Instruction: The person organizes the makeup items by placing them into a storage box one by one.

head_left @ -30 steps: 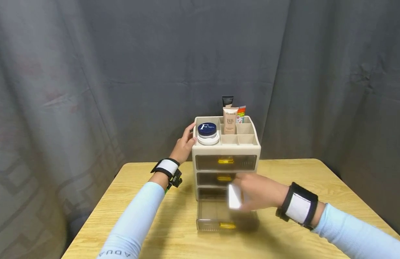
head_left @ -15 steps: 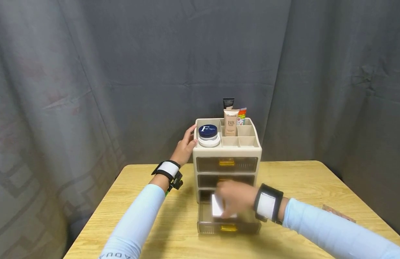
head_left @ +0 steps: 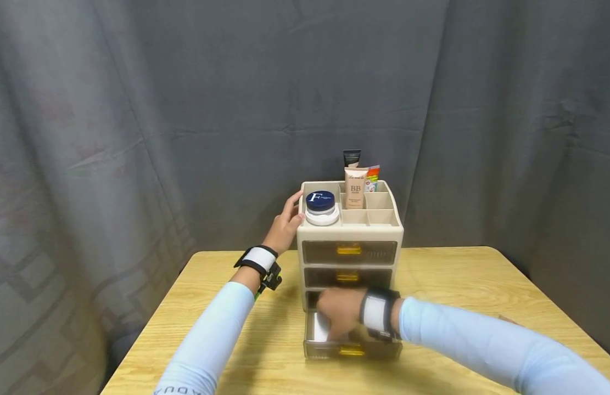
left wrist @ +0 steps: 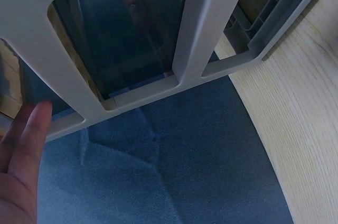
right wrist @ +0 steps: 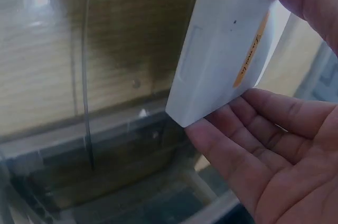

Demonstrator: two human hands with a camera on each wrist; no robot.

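A cream desktop organizer (head_left: 349, 233) stands on the table, its bottom drawer (head_left: 329, 349) pulled out. My left hand (head_left: 284, 226) rests against the organizer's left side near the top; in the left wrist view its straight fingers (left wrist: 33, 139) touch the side frame. Over the drawer, my right hand (head_left: 341, 312) holds a white flat case (head_left: 320, 327). Seen from the right wrist, that white case (right wrist: 227, 39) has an orange strip with lettering and is pinched between thumb and fingers, tilted above the clear drawer. The hand hides part of the drawer's inside.
On top of the organizer sit a blue-lidded jar (head_left: 320, 201) on a white round case (head_left: 322, 217), a BB cream tube (head_left: 355, 189), a black tube (head_left: 352, 158) and a colourful tube (head_left: 372, 178). A brownish item (head_left: 509, 320) shows partly behind the right sleeve.
My right hand has moved left and down with the white case, from in front of the organizer to low over the open drawer. The left hand stays against the side.
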